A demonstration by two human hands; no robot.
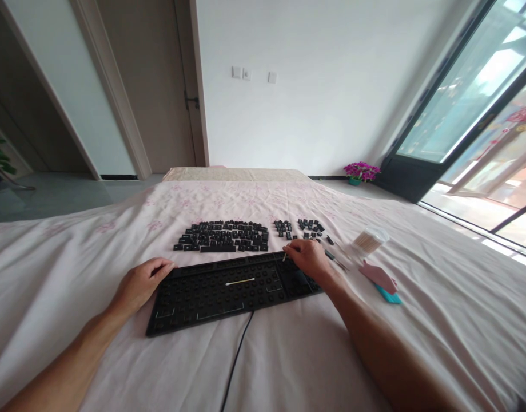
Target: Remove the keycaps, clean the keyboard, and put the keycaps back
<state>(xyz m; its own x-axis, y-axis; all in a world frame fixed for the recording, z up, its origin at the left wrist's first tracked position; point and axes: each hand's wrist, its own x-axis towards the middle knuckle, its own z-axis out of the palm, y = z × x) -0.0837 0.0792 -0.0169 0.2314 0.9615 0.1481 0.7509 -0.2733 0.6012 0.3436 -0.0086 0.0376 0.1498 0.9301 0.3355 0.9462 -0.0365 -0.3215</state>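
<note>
From the head view, the stripped keyboard point(228, 289) lies on the bed sheet point(289, 355). The left hand point(140, 283) rests flat and loose on the keyboard's left end, gripping nothing. The right hand point(308, 257), at the keyboard's upper right, pinches a cotton swab point(284, 257). Another swab point(240, 281) lies mid-keyboard; the keycaps point(224, 236) sit beyond it. Good swabbing probably needs light strokes and a steadied frame.
</note>
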